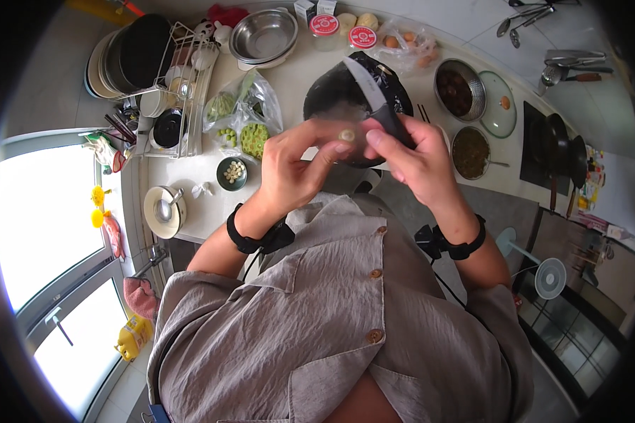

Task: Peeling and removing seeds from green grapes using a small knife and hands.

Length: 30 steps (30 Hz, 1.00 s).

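Observation:
Between the thumb and fingers of my left hand [296, 166] is a small pale lotus seed [346, 135]. My right hand [418, 158] grips the black handle of a knife [366, 84], its blade pointing up and to the left. Both hands are raised over a black-lined bin or bowl [328, 95], which they partly hide. Left of them, a small dark green bowl [232, 173] holds peeled seeds. Above it lie loose green seeds [227, 137], a green lotus seed pod [254, 140] and a clear plastic bag [243, 100] with more pods.
A cream bowl with a ladle [165, 211] stands at the left, near a dish rack [190, 116]. Stacked steel basins [263, 37], red-lidded jars [324, 25] and a bag of eggs [407, 45] line the back. A steel colander [460, 90], glass lid [497, 104] and food bowl [471, 153] are right.

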Tool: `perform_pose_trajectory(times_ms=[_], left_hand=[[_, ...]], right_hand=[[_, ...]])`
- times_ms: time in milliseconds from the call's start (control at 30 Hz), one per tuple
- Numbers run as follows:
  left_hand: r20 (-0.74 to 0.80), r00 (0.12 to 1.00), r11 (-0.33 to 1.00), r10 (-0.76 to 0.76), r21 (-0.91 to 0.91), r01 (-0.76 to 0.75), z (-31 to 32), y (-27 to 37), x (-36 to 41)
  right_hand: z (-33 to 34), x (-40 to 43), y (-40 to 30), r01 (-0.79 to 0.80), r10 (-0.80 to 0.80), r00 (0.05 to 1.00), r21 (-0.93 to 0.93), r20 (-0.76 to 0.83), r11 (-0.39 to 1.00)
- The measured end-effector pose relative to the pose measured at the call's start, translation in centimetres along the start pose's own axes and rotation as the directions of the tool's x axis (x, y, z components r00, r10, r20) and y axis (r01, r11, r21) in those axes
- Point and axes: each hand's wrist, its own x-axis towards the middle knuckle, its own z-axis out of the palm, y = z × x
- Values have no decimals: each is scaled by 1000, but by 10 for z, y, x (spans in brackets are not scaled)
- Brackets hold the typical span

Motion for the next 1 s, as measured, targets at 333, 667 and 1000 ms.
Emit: perform_pose_trajectory(times_ms=[333,667,1000], left_hand=[[-24,994,993,103,60,-101,3,2,4],[117,992,995,-53,-72,62,-2,-2,4],[31,999,990,41,135,-44,2,5,9]], right_hand=[[3,1,6,-107,104,993,61,58,992],[5,2,9,-75,76,997,-42,15,996],[11,1,16,23,-23,1000,-91,-2,996]])
